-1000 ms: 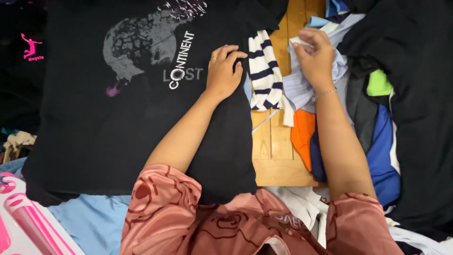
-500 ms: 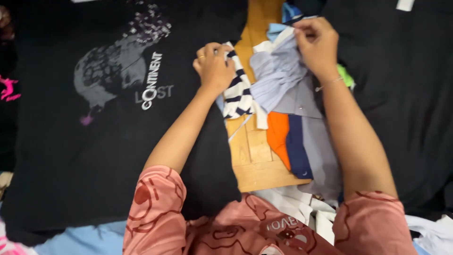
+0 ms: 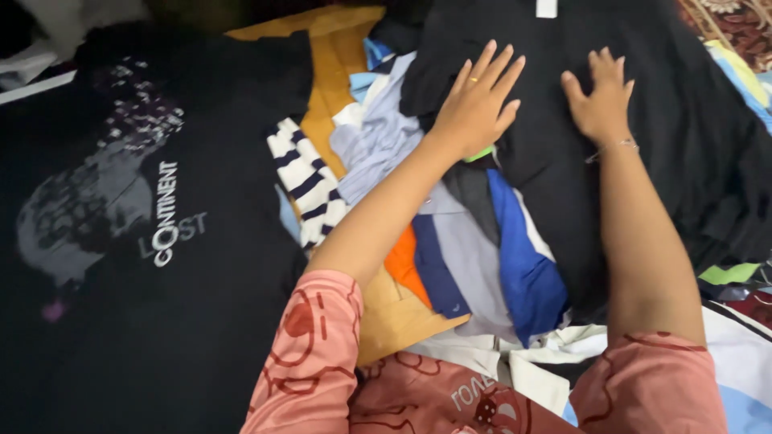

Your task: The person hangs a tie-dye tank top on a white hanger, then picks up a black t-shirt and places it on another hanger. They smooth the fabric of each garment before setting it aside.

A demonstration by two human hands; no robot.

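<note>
My left hand (image 3: 476, 103) lies flat, fingers spread, on a large black garment (image 3: 691, 137) at the upper right. My right hand (image 3: 600, 98) rests flat on the same garment, a thin bracelet on its wrist. Neither hand grips anything. Under my left forearm a pile of clothes shows a light grey-blue piece (image 3: 378, 149), a navy and white striped piece (image 3: 310, 181), a blue piece (image 3: 527, 273) and an orange piece (image 3: 402, 265). A black printed T-shirt (image 3: 137, 241) is spread out on the left, away from both hands.
A mustard-yellow cloth (image 3: 334, 88) runs under the pile from the top to near my lap. White and light blue fabric (image 3: 744, 354) lies at the lower right. A patterned rug (image 3: 728, 20) shows at the top right corner.
Both hands left the striped and grey-blue pieces and moved right onto the black garment, now lying flat and spread. The view has shifted to the right.
</note>
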